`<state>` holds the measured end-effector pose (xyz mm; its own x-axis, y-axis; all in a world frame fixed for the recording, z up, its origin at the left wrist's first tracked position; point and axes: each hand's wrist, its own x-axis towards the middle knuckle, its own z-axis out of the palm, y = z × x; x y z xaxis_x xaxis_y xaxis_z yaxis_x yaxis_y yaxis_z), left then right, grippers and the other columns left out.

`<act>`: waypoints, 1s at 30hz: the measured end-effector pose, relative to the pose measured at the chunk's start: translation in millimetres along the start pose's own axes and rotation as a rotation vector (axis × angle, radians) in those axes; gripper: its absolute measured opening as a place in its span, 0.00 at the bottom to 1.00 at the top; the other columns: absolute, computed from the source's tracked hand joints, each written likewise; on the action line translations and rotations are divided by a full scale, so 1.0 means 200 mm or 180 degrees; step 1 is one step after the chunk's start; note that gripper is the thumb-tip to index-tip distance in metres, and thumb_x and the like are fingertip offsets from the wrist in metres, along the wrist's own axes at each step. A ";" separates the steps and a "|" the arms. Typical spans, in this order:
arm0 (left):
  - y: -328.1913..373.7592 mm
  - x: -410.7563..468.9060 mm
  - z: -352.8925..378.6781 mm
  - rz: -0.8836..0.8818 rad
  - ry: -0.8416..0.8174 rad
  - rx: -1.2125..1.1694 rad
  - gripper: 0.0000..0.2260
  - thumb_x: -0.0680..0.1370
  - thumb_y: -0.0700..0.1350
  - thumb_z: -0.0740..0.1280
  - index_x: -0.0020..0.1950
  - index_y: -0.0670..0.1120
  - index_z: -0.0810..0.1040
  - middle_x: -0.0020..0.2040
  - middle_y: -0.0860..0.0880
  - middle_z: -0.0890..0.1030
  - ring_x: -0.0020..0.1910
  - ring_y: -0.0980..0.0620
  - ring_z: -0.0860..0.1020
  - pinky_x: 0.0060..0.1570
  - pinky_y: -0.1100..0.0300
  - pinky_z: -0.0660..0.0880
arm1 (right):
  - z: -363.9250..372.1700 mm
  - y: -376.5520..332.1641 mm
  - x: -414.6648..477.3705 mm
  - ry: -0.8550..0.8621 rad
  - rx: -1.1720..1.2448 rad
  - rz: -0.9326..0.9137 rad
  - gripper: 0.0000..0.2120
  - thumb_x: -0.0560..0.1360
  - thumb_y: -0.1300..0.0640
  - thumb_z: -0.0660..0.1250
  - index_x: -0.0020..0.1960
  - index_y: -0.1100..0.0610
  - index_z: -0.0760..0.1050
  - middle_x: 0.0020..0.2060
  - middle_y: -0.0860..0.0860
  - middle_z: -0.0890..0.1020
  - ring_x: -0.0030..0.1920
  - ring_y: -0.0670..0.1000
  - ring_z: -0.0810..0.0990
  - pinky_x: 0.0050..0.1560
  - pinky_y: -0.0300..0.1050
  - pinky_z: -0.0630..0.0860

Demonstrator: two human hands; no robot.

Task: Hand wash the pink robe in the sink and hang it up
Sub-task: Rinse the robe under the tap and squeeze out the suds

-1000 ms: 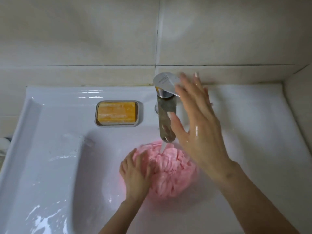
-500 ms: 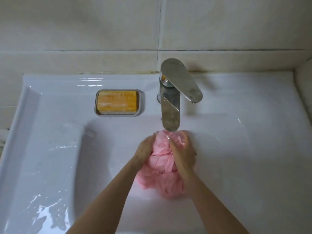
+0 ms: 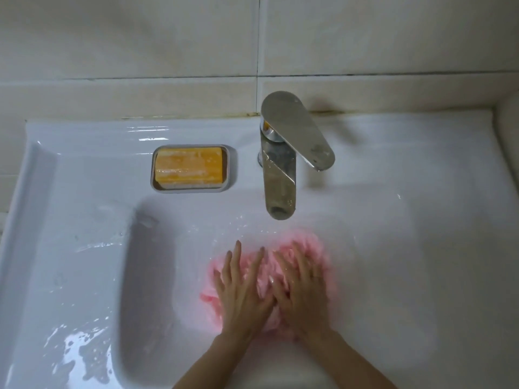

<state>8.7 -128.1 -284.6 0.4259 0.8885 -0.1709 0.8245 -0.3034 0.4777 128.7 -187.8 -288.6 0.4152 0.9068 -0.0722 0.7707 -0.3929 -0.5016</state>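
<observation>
The pink robe (image 3: pixel 320 248) lies bunched in a wet heap at the bottom of the white sink (image 3: pixel 157 276), just below the tap spout. My left hand (image 3: pixel 241 287) lies flat on its left half, fingers spread. My right hand (image 3: pixel 302 287) lies flat on its right half, fingers spread too. Both palms press down on the cloth and grip nothing. Most of the robe is hidden under my hands. No water runs from the spout.
A chrome tap (image 3: pixel 280 175) with its lever turned right stands at the back of the basin. An orange soap bar (image 3: pixel 188 167) sits in a grey dish left of the tap. Water pools on the left ledge (image 3: pixel 78 352). Tiled walls close the back and right.
My right hand left the tap lever and came down to the robe. Both hands first squeezed the bundle under the spout, then flattened out on it lower in the basin. The water stopped.
</observation>
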 end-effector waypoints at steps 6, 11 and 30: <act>-0.01 0.11 0.10 0.0029 0.0316 0.0891 0.20 0.73 0.57 0.57 0.54 0.46 0.79 0.58 0.39 0.78 0.51 0.38 0.77 0.44 0.47 0.77 | 0.21 0.10 0.11 0.0502 -0.0975 -0.0537 0.17 0.78 0.49 0.52 0.57 0.54 0.77 0.58 0.58 0.80 0.59 0.59 0.74 0.63 0.55 0.63; -0.03 0.28 0.15 0.0056 0.0651 0.0595 0.08 0.74 0.47 0.65 0.46 0.44 0.73 0.37 0.44 0.77 0.34 0.45 0.77 0.33 0.56 0.75 | 0.25 0.08 0.28 0.0713 -0.0869 -0.0141 0.19 0.81 0.46 0.48 0.46 0.54 0.74 0.37 0.56 0.81 0.39 0.58 0.81 0.41 0.51 0.79; 0.03 0.12 -0.12 0.0165 -0.0497 0.0419 0.32 0.71 0.68 0.56 0.71 0.55 0.65 0.71 0.40 0.65 0.68 0.37 0.66 0.62 0.37 0.65 | -0.15 -0.04 0.19 -0.0282 -0.0404 0.0227 0.32 0.70 0.31 0.58 0.71 0.42 0.63 0.75 0.54 0.59 0.71 0.58 0.61 0.63 0.55 0.65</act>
<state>14.7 -101.2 -264.8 0.5133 0.8094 -0.2854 0.8371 -0.3989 0.3743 152.9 -155.3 -262.5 0.4311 0.8837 -0.1823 0.7980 -0.4677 -0.3800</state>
